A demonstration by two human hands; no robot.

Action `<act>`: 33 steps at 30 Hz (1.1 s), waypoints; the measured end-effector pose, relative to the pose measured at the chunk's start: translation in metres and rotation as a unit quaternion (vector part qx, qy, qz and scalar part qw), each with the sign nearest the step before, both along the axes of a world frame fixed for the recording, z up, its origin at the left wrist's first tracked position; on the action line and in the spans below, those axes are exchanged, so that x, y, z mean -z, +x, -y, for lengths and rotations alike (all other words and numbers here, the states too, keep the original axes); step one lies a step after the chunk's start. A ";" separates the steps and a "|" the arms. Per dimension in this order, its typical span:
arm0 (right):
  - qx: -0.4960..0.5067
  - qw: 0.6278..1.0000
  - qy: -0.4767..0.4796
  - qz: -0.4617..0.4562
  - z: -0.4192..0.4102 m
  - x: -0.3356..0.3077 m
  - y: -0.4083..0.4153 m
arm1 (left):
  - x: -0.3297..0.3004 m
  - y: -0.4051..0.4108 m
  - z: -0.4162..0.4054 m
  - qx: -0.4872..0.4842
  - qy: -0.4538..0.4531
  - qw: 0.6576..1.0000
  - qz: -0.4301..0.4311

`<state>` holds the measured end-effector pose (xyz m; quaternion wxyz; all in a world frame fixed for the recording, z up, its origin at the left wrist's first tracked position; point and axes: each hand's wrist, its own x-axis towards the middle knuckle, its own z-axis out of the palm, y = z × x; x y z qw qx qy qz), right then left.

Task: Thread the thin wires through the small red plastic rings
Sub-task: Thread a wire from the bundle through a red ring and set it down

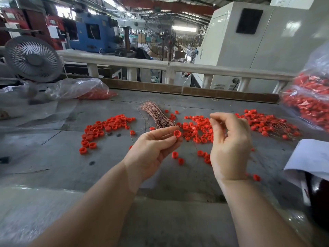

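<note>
My left hand (153, 148) is raised over the grey table (53, 157) and pinches one small red ring (177, 133) at its fingertips. My right hand (229, 145) hovers just right of it, fingers curled with thumb and forefinger pinched together near the top; a thin wire in that pinch is too fine to make out. A bundle of thin copper wires (156, 114) lies behind the left hand. Loose red rings (105, 128) are spread at the left. A pile of rings with wires through them (267, 124) lies at the right.
A clear bag of red rings (96, 92) lies at the back left near a small fan (33, 58). Another full bag (309, 98) stands at the right edge. White paper (313, 157) over a dark object sits at the near right. A wooden rail edges the table's back.
</note>
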<state>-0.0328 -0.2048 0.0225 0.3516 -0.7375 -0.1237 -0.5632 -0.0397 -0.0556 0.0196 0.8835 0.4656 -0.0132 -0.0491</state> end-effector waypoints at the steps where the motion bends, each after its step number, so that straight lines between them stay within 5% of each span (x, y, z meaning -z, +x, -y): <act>1: 0.003 1.000 -0.018 -0.002 0.000 0.000 0.000 | 0.000 0.000 0.000 0.004 -0.008 1.000 0.002; 21: -0.027 0.990 -0.121 -0.069 -0.004 0.003 -0.004 | 0.004 0.002 -0.001 -0.010 0.023 0.999 0.044; 33: -0.100 0.983 -0.060 -0.142 -0.011 0.006 -0.002 | 0.004 0.003 -0.001 -0.006 0.009 0.998 0.054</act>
